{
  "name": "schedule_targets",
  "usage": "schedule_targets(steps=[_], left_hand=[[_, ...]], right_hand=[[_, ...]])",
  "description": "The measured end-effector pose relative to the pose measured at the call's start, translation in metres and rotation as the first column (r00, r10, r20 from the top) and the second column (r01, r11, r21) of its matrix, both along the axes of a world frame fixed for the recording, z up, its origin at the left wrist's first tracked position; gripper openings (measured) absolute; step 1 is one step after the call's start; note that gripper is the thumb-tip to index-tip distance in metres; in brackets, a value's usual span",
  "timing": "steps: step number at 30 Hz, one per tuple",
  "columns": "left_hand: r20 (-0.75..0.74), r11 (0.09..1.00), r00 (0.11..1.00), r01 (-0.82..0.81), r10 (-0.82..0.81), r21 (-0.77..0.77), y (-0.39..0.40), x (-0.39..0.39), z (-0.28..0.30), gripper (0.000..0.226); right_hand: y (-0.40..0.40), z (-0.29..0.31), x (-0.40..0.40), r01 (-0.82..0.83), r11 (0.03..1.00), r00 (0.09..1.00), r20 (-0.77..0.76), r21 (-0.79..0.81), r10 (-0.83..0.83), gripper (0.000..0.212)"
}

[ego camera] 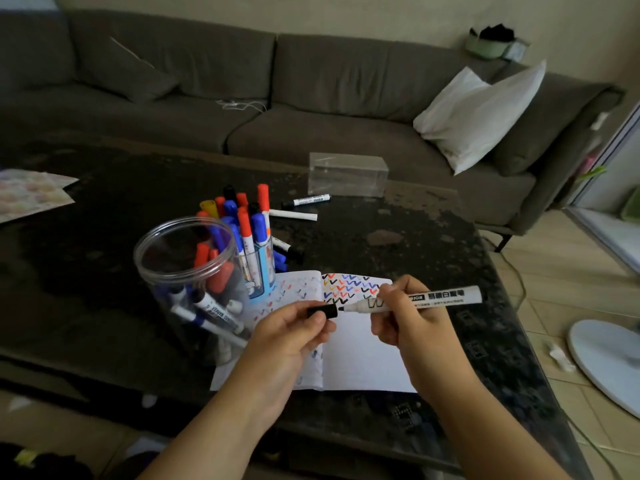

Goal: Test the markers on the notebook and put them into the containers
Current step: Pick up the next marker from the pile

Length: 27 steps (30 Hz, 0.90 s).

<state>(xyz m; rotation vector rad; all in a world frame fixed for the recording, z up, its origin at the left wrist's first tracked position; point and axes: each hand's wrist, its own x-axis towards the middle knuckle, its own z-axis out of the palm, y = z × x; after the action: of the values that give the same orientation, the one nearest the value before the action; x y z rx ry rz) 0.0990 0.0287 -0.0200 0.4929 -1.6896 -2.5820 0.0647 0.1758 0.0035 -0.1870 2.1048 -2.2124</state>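
My right hand [408, 320] grips a white marker [436, 297] held level above the open notebook [363, 355], its black tip pointing left. My left hand [294, 327] pinches the marker's black cap [323, 311], which sits just off the tip. The notebook's right page carries rows of black, blue and red check marks at its top. A clear round jar [187, 271] with several markers inside stands left of the notebook. Behind it, a small blue-based cup [259, 271] holds several upright markers with red, blue and black caps.
A clear rectangular box [348, 174] stands at the far edge of the dark table [398, 237]. Loose markers [306, 201] lie between the box and the cup. Patterned paper [31, 194] lies at far left. A sofa with a white pillow [481, 116] is behind; a fan base [609, 362] stands right.
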Motion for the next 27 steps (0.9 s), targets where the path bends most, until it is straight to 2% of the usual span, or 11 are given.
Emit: schedule_targets(steps=[5, 7, 8, 9, 11, 13, 18, 20, 22, 24, 27], left_hand=[[-0.052, 0.999, 0.997, 0.047, -0.049, -0.027, 0.003, 0.028, 0.021, 0.018], [-0.075, 0.985, 0.99, 0.108, -0.118, -0.131, 0.004, 0.038, 0.027, 0.017], [-0.082, 0.961, 0.983, 0.141, -0.164, -0.239, 0.004, 0.043, 0.03, 0.016], [-0.087, 0.904, 0.973, 0.164, -0.214, -0.395, 0.003, 0.047, 0.031, 0.015], [-0.091, 0.708, 0.944, 0.172, -0.317, -0.686, -0.001, 0.053, 0.033, 0.014], [-0.08, 0.55, 0.923, 0.153, -0.377, -0.821, -0.003, 0.057, 0.037, 0.014], [-0.153, 0.468, 0.923, 0.032, -0.353, -0.883, 0.0, 0.066, 0.048, 0.022], [-0.146, 0.479, 0.93, 0.036, -0.338, -0.877, 0.0, 0.069, 0.049, 0.022], [-0.132, 0.503, 0.938, 0.05, -0.32, -0.863, -0.001, 0.069, 0.045, 0.018], [-0.131, 0.496, 0.951, 0.026, -0.28, -0.868, -0.004, 0.066, 0.042, 0.014], [-0.125, 0.408, 0.97, -0.031, -0.207, -0.912, -0.015, 0.061, 0.04, 0.008]], right_hand=[[0.0, 0.012, 0.023, -0.038, 0.999, 0.999, -0.023, 0.024, 0.038, 0.026], [0.0, 0.015, 0.03, -0.044, 0.999, 0.998, -0.046, 0.016, 0.045, 0.031], [0.0, 0.016, 0.034, -0.044, 0.999, 0.997, -0.06, 0.013, 0.044, 0.032], [0.001, 0.018, 0.037, -0.039, 0.999, 0.996, -0.077, 0.018, 0.041, 0.032], [0.003, 0.023, 0.043, -0.031, 0.998, 0.994, -0.106, 0.049, 0.036, 0.031], [0.002, 0.024, 0.046, -0.016, 0.998, 0.993, -0.112, 0.063, 0.023, 0.032], [-0.014, 0.022, 0.06, 0.039, 0.995, 0.997, -0.059, -0.097, -0.045, 0.049], [-0.016, 0.023, 0.061, 0.029, 0.996, 0.999, -0.036, -0.084, -0.032, 0.047], [-0.014, 0.021, 0.059, -0.01, 0.998, 0.999, 0.03, -0.069, 0.012, 0.035], [-0.014, 0.019, 0.058, -0.087, 0.996, 0.991, 0.106, -0.008, 0.087, 0.026], [-0.012, 0.01, 0.059, -0.091, 0.957, 0.987, 0.152, 0.274, 0.05, 0.028]])
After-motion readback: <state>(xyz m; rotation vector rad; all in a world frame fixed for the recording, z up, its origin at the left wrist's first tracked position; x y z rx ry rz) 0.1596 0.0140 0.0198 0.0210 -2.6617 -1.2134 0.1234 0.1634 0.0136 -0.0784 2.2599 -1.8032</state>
